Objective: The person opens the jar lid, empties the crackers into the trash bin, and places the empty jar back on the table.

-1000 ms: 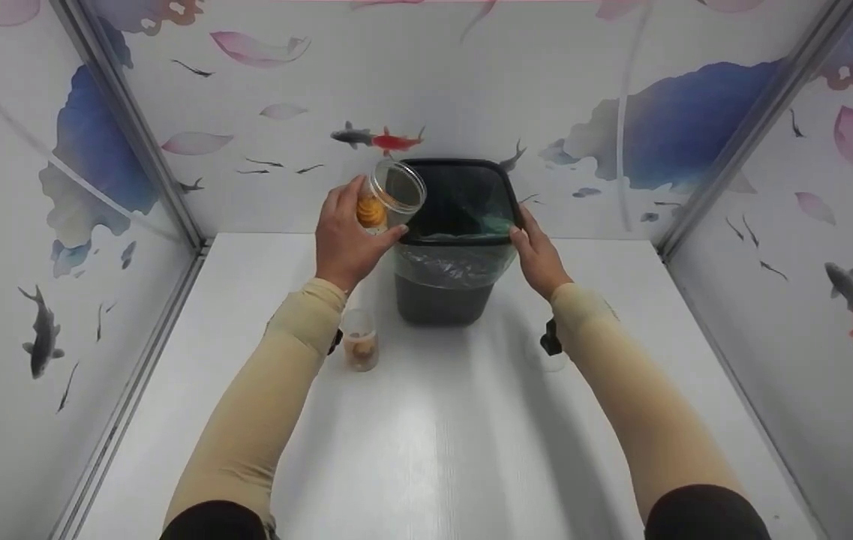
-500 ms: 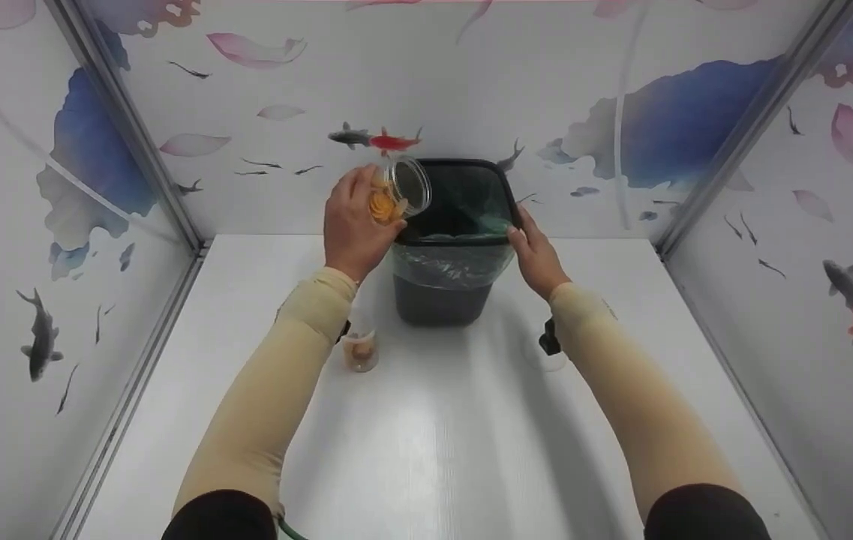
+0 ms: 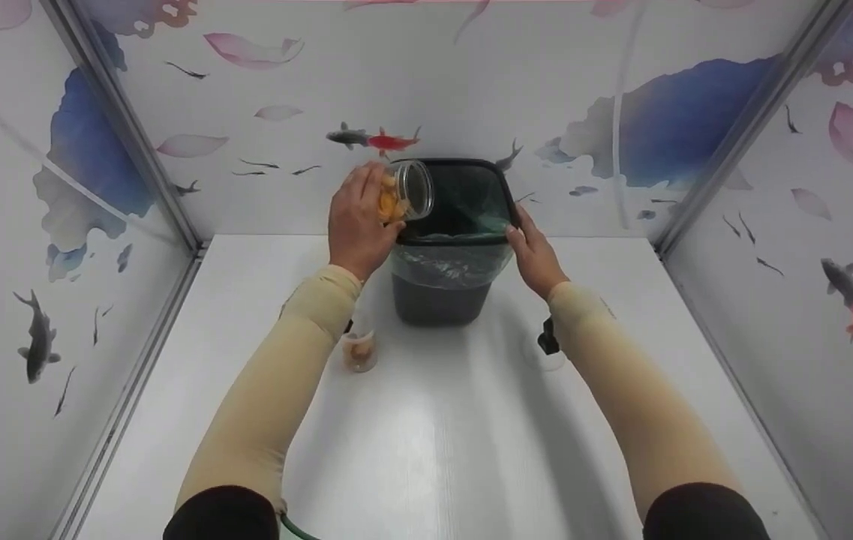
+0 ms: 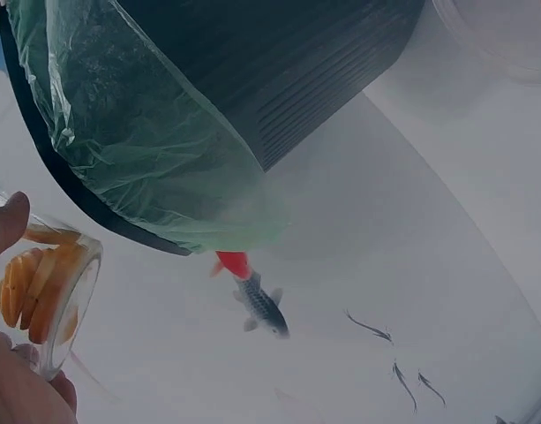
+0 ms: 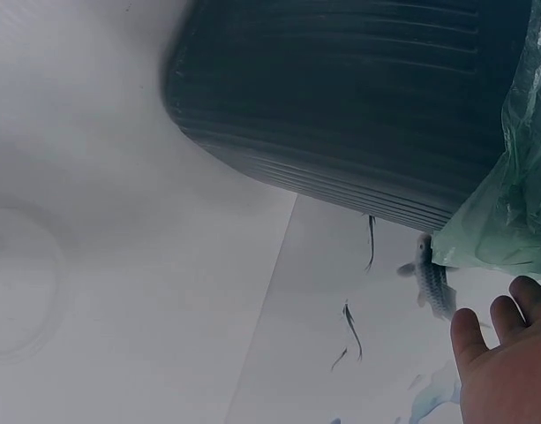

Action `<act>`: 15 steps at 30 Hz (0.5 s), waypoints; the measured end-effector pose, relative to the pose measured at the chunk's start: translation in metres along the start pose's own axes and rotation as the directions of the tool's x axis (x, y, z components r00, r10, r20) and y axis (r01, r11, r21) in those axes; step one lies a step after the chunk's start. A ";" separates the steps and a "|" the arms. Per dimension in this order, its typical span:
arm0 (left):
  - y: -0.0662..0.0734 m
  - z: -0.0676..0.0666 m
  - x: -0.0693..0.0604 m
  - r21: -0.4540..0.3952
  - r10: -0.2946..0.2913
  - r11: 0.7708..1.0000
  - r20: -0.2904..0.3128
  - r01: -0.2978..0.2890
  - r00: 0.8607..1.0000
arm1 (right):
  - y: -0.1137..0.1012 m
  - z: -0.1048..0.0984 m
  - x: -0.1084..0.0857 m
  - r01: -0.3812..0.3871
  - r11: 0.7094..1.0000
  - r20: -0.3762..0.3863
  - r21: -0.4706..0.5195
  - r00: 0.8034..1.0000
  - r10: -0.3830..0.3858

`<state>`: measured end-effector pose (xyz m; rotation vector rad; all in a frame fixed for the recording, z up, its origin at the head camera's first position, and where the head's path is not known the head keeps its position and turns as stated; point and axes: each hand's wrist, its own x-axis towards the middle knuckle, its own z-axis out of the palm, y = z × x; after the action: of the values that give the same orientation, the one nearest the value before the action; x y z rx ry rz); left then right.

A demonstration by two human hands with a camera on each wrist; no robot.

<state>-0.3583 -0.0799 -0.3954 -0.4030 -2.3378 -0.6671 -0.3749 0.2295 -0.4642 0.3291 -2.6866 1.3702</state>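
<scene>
My left hand (image 3: 358,217) grips a clear jar (image 3: 417,191) from its left side. The jar is tipped onto its side, its mouth facing right over the left rim of a black trash can (image 3: 441,300). Orange, slice-like pieces (image 4: 45,287) sit inside the jar, seen in the left wrist view. A thin green trash bag (image 3: 456,266) lines the can and folds down over its rim. At the can's right rim, my right hand (image 3: 537,255) holds on, thumb in front and fingers along the side.
A second clear container (image 3: 360,352) with orange-brown contents stands on the white table (image 3: 426,450), beside my left forearm. Under my right wrist lies a clear round lid-like piece (image 3: 546,362). Printed wall panels (image 3: 471,82) close in the back and both sides.
My left hand has moved slightly right and tipped the jar further, so its mouth turns more toward the can. The right hand has stayed on the rim.
</scene>
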 end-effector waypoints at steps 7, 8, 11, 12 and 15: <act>0.001 0.001 0.002 0.063 0.053 0.997 0.013 -0.054 0.999 | -0.001 0.001 0.000 -0.020 1.000 -0.003 0.001 1.000 0.020; 0.002 0.001 0.002 0.068 0.061 0.996 0.016 -0.062 0.998 | -0.001 0.001 0.000 -0.023 1.000 -0.006 -0.003 1.000 0.023; 0.003 0.002 0.002 0.082 0.083 0.993 0.018 -0.084 0.996 | 0.001 0.002 0.000 -0.022 1.000 -0.008 -0.007 1.000 0.022; 0.003 0.002 0.002 0.087 0.089 0.992 0.018 -0.090 0.996 | 0.001 0.002 0.000 -0.023 1.000 -0.008 -0.006 1.000 0.023; 0.004 0.004 0.002 0.105 0.105 0.989 0.020 -0.106 0.994 | 0.002 0.002 0.000 -0.027 1.000 -0.007 -0.004 1.000 0.027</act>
<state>-0.3601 -0.0743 -0.3952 -0.4810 -2.3352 -0.4885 -0.3750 0.2289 -0.4667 0.2889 -2.6977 1.3697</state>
